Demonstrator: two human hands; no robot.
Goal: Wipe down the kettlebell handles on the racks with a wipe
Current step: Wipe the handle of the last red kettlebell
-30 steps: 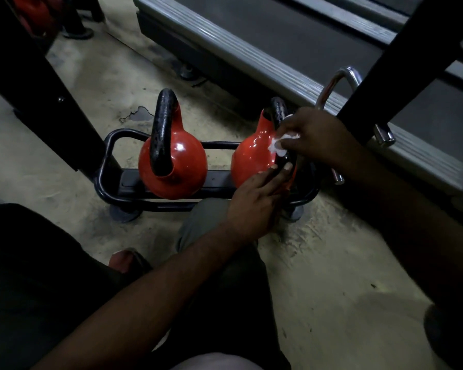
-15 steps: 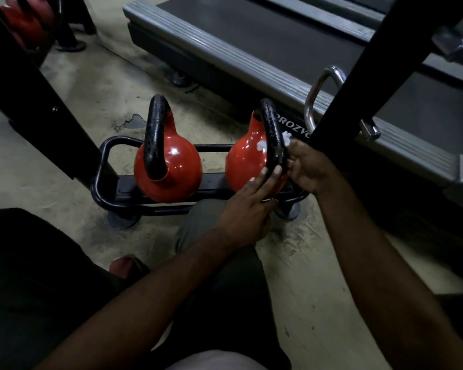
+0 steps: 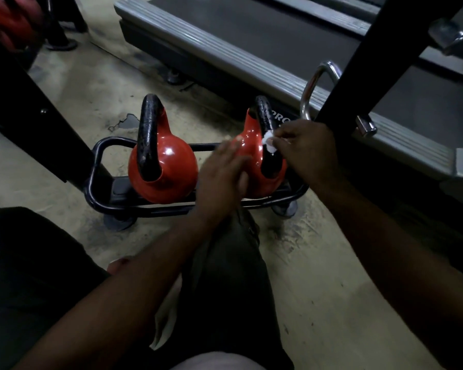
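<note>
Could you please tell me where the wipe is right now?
In the head view, the wipe is pinched in the right hand, against the black handle of the right-side kettlebell on the floor rack.

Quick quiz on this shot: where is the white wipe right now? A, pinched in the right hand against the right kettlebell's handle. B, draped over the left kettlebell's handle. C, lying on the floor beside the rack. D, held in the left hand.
A: the right hand pinches the white wipe at the black handle of the right kettlebell, while the left hand, which is blurred, rests on its red body.
</note>
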